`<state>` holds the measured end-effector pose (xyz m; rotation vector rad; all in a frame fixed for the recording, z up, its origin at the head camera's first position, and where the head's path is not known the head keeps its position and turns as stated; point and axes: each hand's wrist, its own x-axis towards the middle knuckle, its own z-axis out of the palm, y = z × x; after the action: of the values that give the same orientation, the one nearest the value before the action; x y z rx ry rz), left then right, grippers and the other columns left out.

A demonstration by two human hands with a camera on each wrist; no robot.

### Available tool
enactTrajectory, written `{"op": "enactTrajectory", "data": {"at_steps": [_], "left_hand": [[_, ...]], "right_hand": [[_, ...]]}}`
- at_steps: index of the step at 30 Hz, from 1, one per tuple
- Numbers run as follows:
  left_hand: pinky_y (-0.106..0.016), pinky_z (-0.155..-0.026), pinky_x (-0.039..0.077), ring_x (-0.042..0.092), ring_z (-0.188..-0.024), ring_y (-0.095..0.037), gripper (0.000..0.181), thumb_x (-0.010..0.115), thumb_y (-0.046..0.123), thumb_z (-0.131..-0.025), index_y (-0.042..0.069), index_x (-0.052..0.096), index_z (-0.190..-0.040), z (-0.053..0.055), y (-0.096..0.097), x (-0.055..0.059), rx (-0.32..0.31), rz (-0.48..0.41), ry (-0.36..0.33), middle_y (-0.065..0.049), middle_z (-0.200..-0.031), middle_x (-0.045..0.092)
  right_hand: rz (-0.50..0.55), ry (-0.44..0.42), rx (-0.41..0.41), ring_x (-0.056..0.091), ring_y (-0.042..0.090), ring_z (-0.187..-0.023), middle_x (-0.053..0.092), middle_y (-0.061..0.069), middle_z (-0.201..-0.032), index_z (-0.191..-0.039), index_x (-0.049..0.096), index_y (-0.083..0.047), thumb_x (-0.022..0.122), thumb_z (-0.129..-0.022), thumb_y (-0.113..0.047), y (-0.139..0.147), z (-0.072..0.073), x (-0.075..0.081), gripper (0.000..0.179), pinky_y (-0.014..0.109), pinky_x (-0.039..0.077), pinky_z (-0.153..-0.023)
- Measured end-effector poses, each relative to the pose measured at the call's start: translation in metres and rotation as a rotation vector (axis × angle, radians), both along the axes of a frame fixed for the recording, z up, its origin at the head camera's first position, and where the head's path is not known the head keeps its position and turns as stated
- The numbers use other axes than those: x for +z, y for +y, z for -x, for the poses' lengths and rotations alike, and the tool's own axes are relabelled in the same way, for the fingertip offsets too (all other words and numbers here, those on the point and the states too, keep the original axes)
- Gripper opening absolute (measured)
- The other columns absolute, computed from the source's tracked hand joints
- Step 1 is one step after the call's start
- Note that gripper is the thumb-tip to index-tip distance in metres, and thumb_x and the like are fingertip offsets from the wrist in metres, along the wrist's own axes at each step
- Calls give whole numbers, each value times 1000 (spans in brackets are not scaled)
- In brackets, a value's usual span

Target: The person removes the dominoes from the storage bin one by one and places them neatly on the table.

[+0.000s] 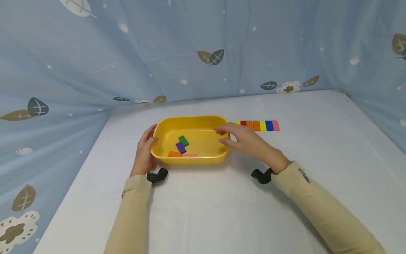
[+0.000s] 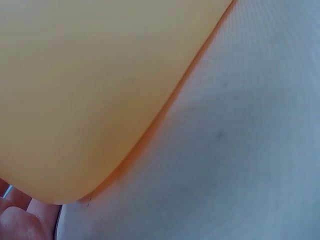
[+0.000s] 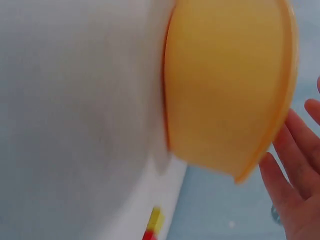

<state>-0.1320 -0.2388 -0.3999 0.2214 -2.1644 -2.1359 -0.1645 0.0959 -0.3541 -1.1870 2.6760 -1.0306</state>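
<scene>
A yellow plastic basin [image 1: 190, 160] stands on the white table. At its left end my left hand [image 1: 144, 151] holds the wall, thumb at the rim and fingers along the outside. The left wrist view shows mostly the basin's wall [image 2: 90, 100]. My right hand [image 1: 248, 141] hovers at the basin's right rim, fingers loosely extended over it and nothing visible in them. In the right wrist view those fingers [image 3: 277, 180] overlap the rim. Inside the basin lie a green tile [image 1: 183, 140], a purple tile [image 1: 180, 147], an orange tile [image 1: 174, 153] and a pink tile [image 1: 189, 155].
Behind my right hand, a row of several coloured tiles [image 1: 262, 125] lies side by side on the table, ending with a pink one [image 1: 276, 125] at the right. A blue patterned cloth [image 1: 177, 56] hangs at the table's back and sides.
</scene>
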Motion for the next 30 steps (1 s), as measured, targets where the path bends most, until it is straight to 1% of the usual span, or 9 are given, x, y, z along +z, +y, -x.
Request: {"op": "enactTrajectory", "data": {"at_steps": [2, 5, 7, 10, 15, 19, 23, 27, 30], "left_hand": [[-24, -95, 37, 37, -121, -16, 46, 41, 14, -90, 27, 37, -135, -1, 1, 2, 1, 7, -2, 5, -138, 33], [-25, -96, 36, 37, -121, -16, 47, 40, 13, -91, 24, 35, -136, -4, 4, 8, -5, 17, -12, 4, -138, 33], [-26, -96, 36, 37, -121, -17, 48, 39, 12, -91, 22, 34, -137, -7, 7, 11, -11, 25, -16, 3, -138, 33], [-28, -98, 35, 37, -122, -19, 48, 38, 12, -91, 20, 33, -138, -7, 8, 11, -16, 28, -13, 2, -138, 33], [-30, -99, 34, 37, -122, -19, 48, 39, 12, -91, 21, 33, -138, -8, 8, 11, -17, 29, -7, 2, -139, 32], [-27, -97, 35, 37, -122, -17, 48, 39, 13, -91, 24, 34, -137, -7, 7, 11, -13, 32, -16, 4, -139, 33], [-24, -95, 37, 38, -121, -15, 47, 40, 13, -90, 26, 36, -135, -3, 4, 7, -11, 19, 1, 6, -138, 33], [-23, -95, 37, 38, -120, -15, 45, 41, 14, -90, 27, 39, -134, 0, 0, 2, 4, 9, 11, 6, -137, 34], [-24, -95, 37, 38, -121, -15, 45, 41, 15, -91, 28, 39, -133, 0, -1, 0, 9, 5, 8, 7, -137, 34]], "right_hand": [[-27, 33, 13, 52, 17, -98, 57, 1, -111, -121, 53, -12, 55, -87, -32, -10, -3, 1, 39, 33, 45, -85], [-59, 19, 36, 53, 17, -99, 56, 3, -112, -126, 49, -11, 55, -87, -30, -27, -7, 0, 43, 32, 45, -85], [-74, -14, 52, 53, 17, -100, 55, 3, -114, -130, 45, -11, 55, -87, -31, -38, -9, -3, 48, 31, 45, -86], [-89, -83, 63, 53, 15, -100, 55, 4, -115, -133, 40, -12, 55, -87, -31, -54, -9, -4, 53, 29, 45, -85], [-113, -121, 74, 54, 14, -95, 55, 4, -117, -129, 46, -9, 58, -86, -26, -75, -8, -5, 48, 26, 47, -79], [-156, -172, 85, 53, 11, -91, 54, 3, -116, -127, 48, -10, 57, -86, -30, -89, -5, -6, 47, 24, 46, -77], [-159, -231, 90, 52, 10, -87, 56, 3, -113, -128, 46, -12, 56, -86, -32, -102, -1, -5, 48, 24, 46, -79], [-156, -257, 121, 52, 10, -83, 57, -2, -104, -126, 48, -11, 56, -86, -31, -112, 1, -4, 45, 23, 45, -79], [-178, -278, 159, 50, 11, -75, 57, -1, -90, -119, 54, -11, 54, -87, -32, -118, 1, -5, 38, 22, 43, -71]]}}
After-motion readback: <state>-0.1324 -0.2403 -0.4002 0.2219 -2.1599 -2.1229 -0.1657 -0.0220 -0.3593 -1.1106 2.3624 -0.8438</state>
